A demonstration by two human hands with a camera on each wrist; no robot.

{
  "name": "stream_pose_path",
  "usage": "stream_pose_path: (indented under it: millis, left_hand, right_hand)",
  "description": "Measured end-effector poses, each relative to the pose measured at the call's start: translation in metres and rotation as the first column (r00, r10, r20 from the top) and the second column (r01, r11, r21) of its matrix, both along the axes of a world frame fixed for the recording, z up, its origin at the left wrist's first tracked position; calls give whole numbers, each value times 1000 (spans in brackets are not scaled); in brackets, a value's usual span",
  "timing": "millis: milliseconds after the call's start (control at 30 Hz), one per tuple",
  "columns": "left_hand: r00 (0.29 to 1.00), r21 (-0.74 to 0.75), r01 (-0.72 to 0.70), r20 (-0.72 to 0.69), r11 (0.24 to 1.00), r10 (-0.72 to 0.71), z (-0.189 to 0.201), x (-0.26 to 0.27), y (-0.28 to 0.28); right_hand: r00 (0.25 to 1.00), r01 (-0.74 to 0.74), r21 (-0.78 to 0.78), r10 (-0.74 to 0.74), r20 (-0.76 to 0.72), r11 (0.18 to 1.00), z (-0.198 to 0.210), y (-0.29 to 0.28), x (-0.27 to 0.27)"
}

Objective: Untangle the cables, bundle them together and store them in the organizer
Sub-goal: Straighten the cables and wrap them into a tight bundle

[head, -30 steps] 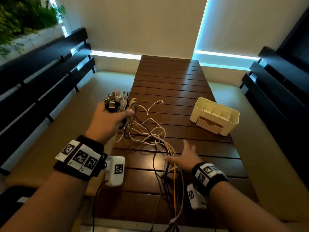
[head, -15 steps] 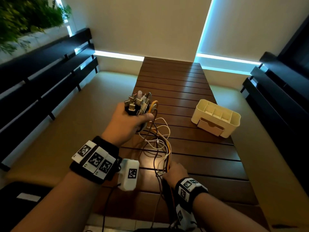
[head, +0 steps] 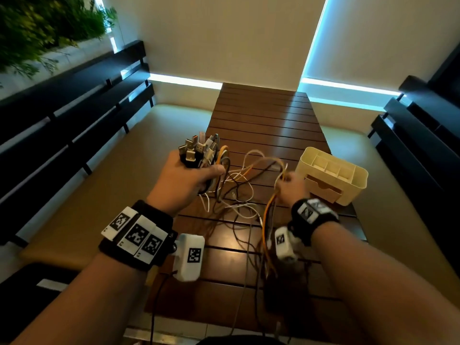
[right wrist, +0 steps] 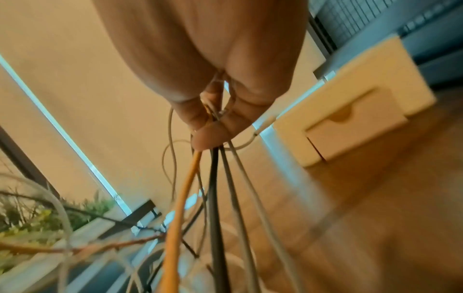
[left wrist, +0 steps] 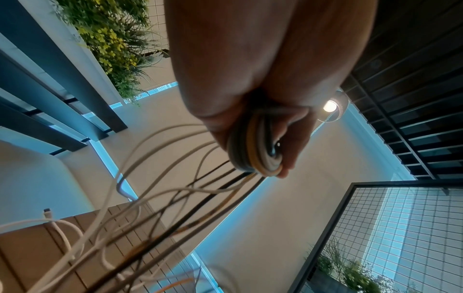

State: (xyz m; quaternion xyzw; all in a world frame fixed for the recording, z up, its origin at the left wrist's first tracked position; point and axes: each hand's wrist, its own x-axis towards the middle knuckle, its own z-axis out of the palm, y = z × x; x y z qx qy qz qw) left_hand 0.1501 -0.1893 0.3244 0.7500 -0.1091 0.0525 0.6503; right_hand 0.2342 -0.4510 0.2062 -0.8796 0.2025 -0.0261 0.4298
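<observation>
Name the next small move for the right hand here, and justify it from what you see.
Probably carry the right hand across to the left hand, folding the cables it pinches into a loop: the left grips the plugs, slack lies on the table, and the organizer holds nothing yet.

wood table (head: 261, 115), benches (head: 74, 100), plants (head: 37, 28)

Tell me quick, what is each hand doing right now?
Left hand: closed, gripping the plug ends of the cables.
Right hand: closed, pinching several cable strands, lifted off the table.
</observation>
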Motion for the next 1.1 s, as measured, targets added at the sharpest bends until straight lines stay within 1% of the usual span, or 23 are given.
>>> stream_pose_path:
  millis: [100, 167, 200, 267, 333, 400, 433, 467, 500, 533, 567, 600, 633, 700, 733, 800, 833, 867, 967, 1000, 1033, 1100]
  left_hand:
    - [1000, 2, -2, -6, 1000, 2, -1, 2, -3]
    - [1000, 3, 2, 1, 1000, -2, 0, 3, -4]
    - [1000, 13, 5, 7, 1000, -5, 1, 3, -5]
    - [1000, 28, 16, 15, 999, -16, 2, 3, -4]
    - [1000, 27, 21, 17, 999, -21, 2, 3, -3]
    - [1000, 17, 19, 6, 1000, -19, 0, 4, -2]
    - [1000, 10, 14, 1, 1000, -14, -2, 5, -2]
    - [1000, 8, 12, -4, 1000, -12, -3, 6, -2]
    - [1000, 9, 12, -6, 1000, -12, -4, 7, -2]
    - [1000, 11, 19, -9, 1000, -19, -4, 7, -3]
    - [999, 12, 32, -12, 999, -31, -5, 8, -4]
    - [999, 12, 42, -13, 999, -42, -5, 8, -6]
    - [999, 11, 46, -12, 999, -46, -5, 9, -7]
    - [999, 9, 45, -16, 999, -45, -6, 11, -8]
    - [999, 12, 45, -17, 999, -44, -5, 11, -8]
    - [999, 17, 50, -16, 999, -50, -5, 10, -10]
    - [999, 11, 51, -19, 999, -51, -5, 10, -11]
    - [998, 3, 54, -24, 999, -54, -4, 8, -12]
    - [998, -3, 63, -26, 998, -63, -5, 7, -10]
    - [998, 3, 62, -24, 998, -61, -6, 7, -9]
    - [998, 7, 55, -24, 998, -55, -7, 7, -8]
    - [998, -10, 47, -30, 999, -47, -8, 8, -7]
  right_hand:
    - [981, 46, 17, -48, 186, 999, 42, -12, 31]
    - [963, 51, 7, -51, 265, 999, 58, -16, 42]
    - [961, 30, 9, -32, 275, 999, 60, -17, 44]
    - [972, -10, 56, -3, 233, 998, 47, -21, 46]
    - [988, 30, 67, -40, 149, 997, 24, -23, 36]
    - [993, 62, -68, -54, 107, 996, 3, -14, 10]
    - [997, 43, -138, -33, 72, 989, -9, -7, -7]
    - [1000, -20, -168, 17, -21, 986, -22, 2, -24]
    - [977, -138, -166, 106, -185, 976, -38, 12, -42]
    - [904, -285, -138, 218, -368, 949, -48, 24, -61]
    - [791, -414, -84, 312, -526, 906, -61, 34, -75]
    - [687, -505, -33, 379, -621, 862, -70, 44, -89]
    - [628, -569, -41, 402, -667, 821, -80, 50, -96]
    - [597, -668, -153, 402, -694, 729, -88, 61, -102]
    - [582, -701, -183, 404, -706, 690, -89, 64, -102]
    - [548, -724, -173, 404, -733, 668, -90, 69, -99]
    - [546, -724, -183, 391, -741, 665, -89, 69, -98]
    - [560, -718, -207, 376, -738, 665, -86, 69, -98]
    - [641, -659, -277, 331, -692, 699, -73, 53, -87]
    - [684, -626, -306, 318, -657, 717, -64, 45, -79]
    - [742, -570, -329, 299, -600, 753, -55, 36, -70]
    - [877, -375, -294, 233, -421, 879, -31, 17, -50]
